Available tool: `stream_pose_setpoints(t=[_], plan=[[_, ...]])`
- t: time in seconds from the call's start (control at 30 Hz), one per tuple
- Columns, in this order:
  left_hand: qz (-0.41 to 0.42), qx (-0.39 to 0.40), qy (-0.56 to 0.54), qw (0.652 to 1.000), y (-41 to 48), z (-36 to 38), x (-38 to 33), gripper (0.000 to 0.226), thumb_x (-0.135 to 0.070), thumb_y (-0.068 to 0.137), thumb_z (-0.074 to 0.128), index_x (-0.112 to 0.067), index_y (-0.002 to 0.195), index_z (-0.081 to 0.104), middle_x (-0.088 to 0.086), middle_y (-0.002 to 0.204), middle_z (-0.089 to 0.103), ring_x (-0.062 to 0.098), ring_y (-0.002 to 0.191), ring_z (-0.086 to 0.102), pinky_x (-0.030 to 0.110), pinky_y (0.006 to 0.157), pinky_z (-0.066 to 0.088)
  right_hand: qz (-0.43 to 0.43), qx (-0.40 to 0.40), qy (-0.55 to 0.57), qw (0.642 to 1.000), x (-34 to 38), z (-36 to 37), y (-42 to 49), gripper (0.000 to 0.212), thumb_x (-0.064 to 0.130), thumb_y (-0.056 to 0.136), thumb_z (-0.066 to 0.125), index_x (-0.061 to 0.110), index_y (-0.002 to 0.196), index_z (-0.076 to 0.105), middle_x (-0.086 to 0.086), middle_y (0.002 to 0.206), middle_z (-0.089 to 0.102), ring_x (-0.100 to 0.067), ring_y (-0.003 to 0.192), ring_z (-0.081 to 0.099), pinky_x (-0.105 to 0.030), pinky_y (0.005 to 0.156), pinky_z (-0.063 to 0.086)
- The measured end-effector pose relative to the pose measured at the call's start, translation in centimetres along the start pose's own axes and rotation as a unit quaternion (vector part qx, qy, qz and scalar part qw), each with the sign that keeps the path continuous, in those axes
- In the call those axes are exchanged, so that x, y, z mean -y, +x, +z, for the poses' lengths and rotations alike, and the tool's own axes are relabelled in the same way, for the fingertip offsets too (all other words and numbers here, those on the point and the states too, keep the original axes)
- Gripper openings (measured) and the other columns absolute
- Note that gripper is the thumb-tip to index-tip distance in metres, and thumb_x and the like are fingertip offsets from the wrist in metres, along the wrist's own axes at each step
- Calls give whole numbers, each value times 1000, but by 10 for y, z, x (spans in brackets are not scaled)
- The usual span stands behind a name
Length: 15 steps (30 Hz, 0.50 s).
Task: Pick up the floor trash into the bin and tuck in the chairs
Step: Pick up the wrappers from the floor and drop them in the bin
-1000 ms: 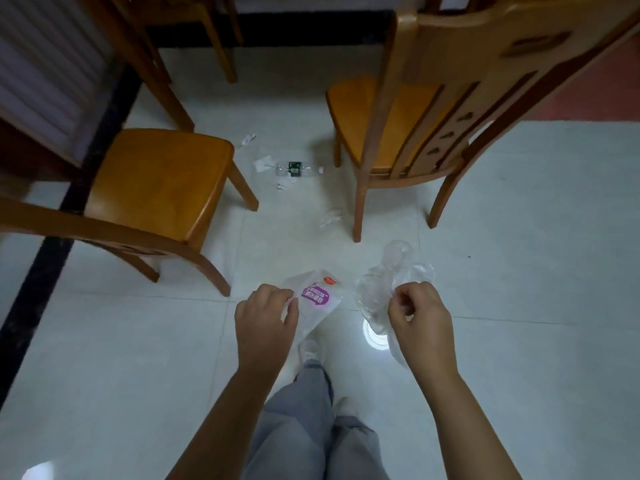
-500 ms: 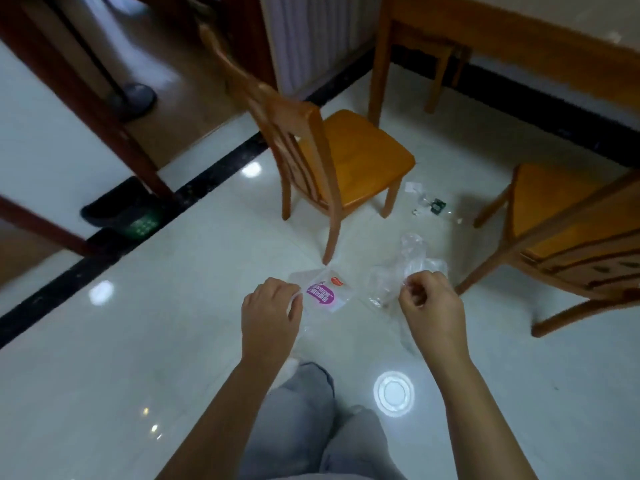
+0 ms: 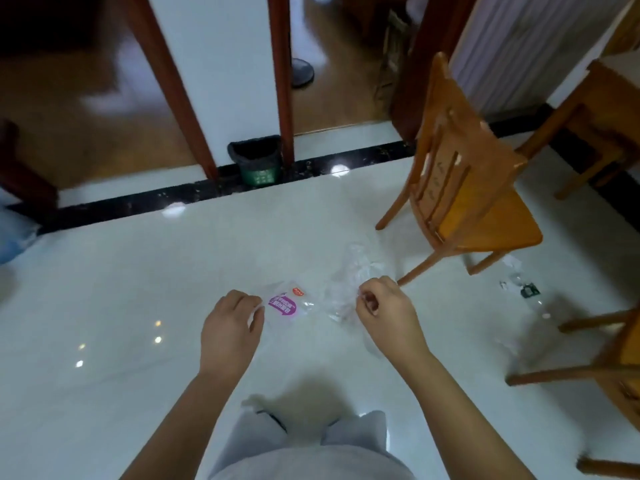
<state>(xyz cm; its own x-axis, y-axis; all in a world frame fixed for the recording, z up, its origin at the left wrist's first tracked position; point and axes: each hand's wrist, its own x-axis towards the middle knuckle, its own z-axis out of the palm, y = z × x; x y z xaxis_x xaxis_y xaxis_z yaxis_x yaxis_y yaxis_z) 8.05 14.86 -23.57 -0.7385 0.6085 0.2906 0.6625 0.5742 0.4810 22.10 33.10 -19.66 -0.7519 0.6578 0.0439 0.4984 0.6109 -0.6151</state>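
My left hand [image 3: 231, 323] pinches a clear wrapper with a purple label [image 3: 285, 303]. My right hand [image 3: 384, 310] is closed on a crumpled clear plastic bag [image 3: 349, 275]. Both are held out in front of me above the white tiled floor. A green bin with a black liner [image 3: 258, 159] stands ahead by the black floor strip, between two wooden posts. A wooden chair [image 3: 464, 188] stands at the right, pulled out. Beyond it, a clear bottle with a green label [image 3: 530, 292] and scraps of paper [image 3: 512, 263] lie on the floor.
A second wooden chair [image 3: 609, 368] reaches in at the right edge. A wooden table [image 3: 609, 109] stands at the far right. Red-brown posts [image 3: 166, 81] flank the bin. My grey-trousered legs [image 3: 304, 445] show at the bottom.
My view has swung left, away from the chairs and floor litter, bringing the bin ahead of me. Both hands kept hold of the wrapper and the bag.
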Motion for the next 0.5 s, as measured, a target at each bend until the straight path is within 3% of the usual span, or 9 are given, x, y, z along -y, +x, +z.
stream_pose_setpoints(t=[0.17, 0.33, 0.5], plan=[[-38, -40, 17, 998, -15, -55, 74, 1, -3, 75, 67, -3, 75, 68, 11, 73, 63, 29, 62, 60, 29, 54, 47, -49, 48, 0, 998, 72, 56, 4, 2, 4, 81, 61, 3, 82, 60, 0, 80, 48, -15, 64, 46, -20, 60, 38], [-99, -73, 26, 992, -31, -96, 149, 29, -20, 83, 45, -2, 78, 67, 12, 75, 62, 32, 63, 58, 34, 55, 49, -110, 111, -14, 988, 134, 108, 16, 3, 5, 81, 61, 5, 83, 60, -8, 82, 55, -18, 64, 50, -27, 62, 42], [-152, -123, 34, 980, -33, -117, 185, 11, -7, 76, 58, 0, 78, 67, 14, 75, 62, 32, 63, 58, 34, 55, 48, -154, 143, -28, 977, 175, 137, 47, 3, 6, 81, 62, 6, 83, 60, -2, 81, 52, -18, 65, 51, -26, 63, 43]])
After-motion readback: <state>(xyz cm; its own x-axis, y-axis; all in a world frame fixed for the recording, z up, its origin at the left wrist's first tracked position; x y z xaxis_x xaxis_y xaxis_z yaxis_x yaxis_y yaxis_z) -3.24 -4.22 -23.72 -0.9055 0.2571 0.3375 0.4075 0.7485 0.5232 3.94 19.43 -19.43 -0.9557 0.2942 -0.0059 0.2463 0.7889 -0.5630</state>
